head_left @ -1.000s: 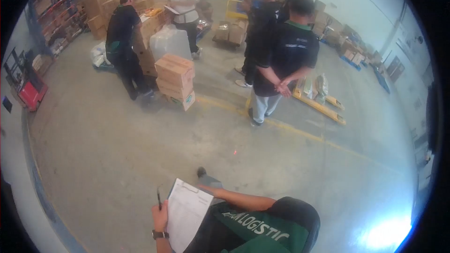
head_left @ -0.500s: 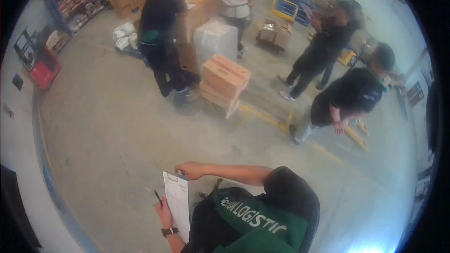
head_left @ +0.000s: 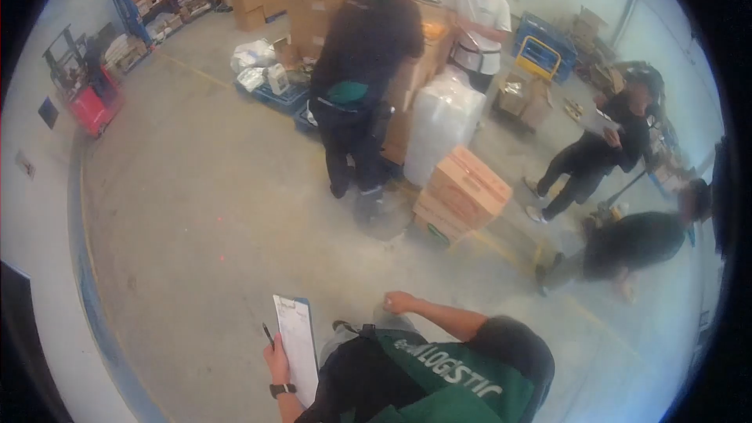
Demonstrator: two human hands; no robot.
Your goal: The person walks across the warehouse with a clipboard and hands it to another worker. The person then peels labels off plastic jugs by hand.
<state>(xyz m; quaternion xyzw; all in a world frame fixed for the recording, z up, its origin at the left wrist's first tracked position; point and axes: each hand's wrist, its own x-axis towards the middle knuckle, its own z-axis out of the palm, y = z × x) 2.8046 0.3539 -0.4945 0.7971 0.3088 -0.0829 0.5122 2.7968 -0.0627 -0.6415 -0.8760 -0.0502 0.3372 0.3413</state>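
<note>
My left hand (head_left: 276,356), with a dark watch on the wrist, grips the edge of a clipboard (head_left: 298,348) carrying white printed paper. A dark pen (head_left: 268,335) sticks up from the same hand's fingers. To the right, apart from the clipboard, my right hand (head_left: 399,302) is held in front of my body with its fingers curled in. Nothing shows in it. A green and black vest with white lettering (head_left: 458,372) covers my torso.
Ahead stand stacked cartons (head_left: 464,192) beside a plastic-wrapped load (head_left: 444,121). A person in dark clothes (head_left: 364,70) leans by tall boxes. Other people stand at the back and right. A red lift truck (head_left: 95,100) is at left, a yellow-handled trolley (head_left: 538,55) behind.
My right hand has left the clipboard's top edge and moved to the right. The surroundings have shifted right in view. The person at far right has changed position.
</note>
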